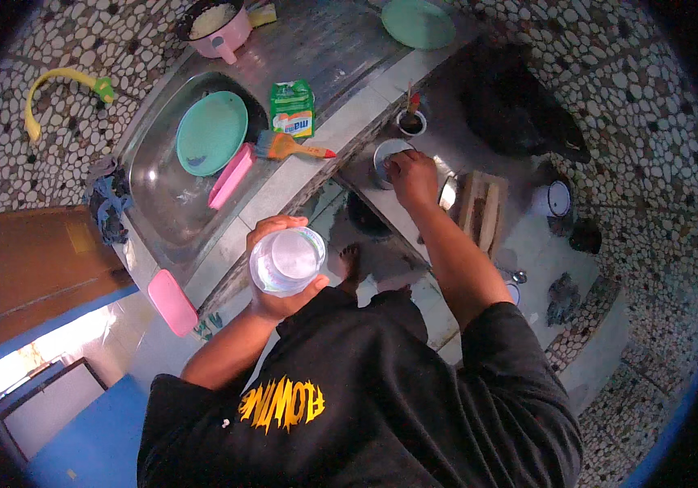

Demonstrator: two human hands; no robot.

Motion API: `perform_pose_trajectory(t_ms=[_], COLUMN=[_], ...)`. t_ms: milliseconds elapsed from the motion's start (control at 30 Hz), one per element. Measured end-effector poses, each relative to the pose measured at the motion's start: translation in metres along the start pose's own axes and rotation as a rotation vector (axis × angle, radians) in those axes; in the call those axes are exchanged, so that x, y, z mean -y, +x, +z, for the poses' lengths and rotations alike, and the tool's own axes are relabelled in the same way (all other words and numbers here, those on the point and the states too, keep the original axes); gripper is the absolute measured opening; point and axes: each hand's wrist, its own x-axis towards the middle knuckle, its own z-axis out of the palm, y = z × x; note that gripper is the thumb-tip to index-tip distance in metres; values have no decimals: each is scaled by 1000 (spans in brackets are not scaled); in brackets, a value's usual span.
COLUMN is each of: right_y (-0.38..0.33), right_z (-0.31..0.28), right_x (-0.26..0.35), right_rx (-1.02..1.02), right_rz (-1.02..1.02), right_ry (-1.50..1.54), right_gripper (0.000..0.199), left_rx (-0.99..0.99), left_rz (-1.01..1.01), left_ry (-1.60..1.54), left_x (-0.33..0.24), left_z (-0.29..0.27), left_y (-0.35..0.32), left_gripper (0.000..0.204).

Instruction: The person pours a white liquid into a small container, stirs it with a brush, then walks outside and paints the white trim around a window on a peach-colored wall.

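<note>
I record a kitchen, apparently a household one: a steel sink [158,191] set into the bench [341,49], a green plate [212,134] in it, a pink pot [228,39] of white food [213,22] near it, pebble-patterned tiling [72,41] alongside.

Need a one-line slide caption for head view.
Left hand holds a clear round container near a steel sink; right hand is at a round silvery item.
</note>
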Motion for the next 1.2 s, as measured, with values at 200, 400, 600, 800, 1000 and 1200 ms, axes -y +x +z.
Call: perform_pose_trajectory(t_ms=[200,400,600,800,1000,1200], right_y=[-1,2,7,23,81,127], right_z=[-3,0,-4,-22,-29,-12], right_x=[13,23,26,44,55,62], right_rx=[-53,-71,-17,-25,64,181], right_rz=[4,33,66,215,65,20], right_ry=[-80,-101,-79,71,112,-79], right_gripper=[18,20,25,25,22,28], left_rx=[-54,-21,-65,-84,-79,-94], left_rz=[2,-8,-2,-2,-45,-2], left_ry=[-15,52,24,14,36,33], left_x=[1,2,1,2,-2,-6], left_z=[-5,-11,-11,-12,-18,-19], left_y=[-6,-11,-11,-18,-23,-28], left_gripper=[81,86,81,80,80,80])
